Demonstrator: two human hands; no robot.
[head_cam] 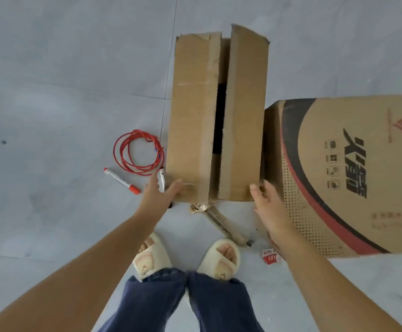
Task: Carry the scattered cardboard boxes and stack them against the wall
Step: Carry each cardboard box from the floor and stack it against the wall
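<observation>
A long plain cardboard box stands on the grey floor straight ahead, its two top flaps parted over a dark gap. My left hand reaches its near left corner with straight fingers, the thumb touching the top edge. My right hand is at the near right corner, fingers spread and relaxed, between this box and a larger printed box with black and red curves that lies close on the right. Neither hand grips anything.
A coil of red cord and a red-capped white marker lie on the floor left of the box. A strip of tape or cardboard scrap and a small red-white wrapper lie near my slippered feet.
</observation>
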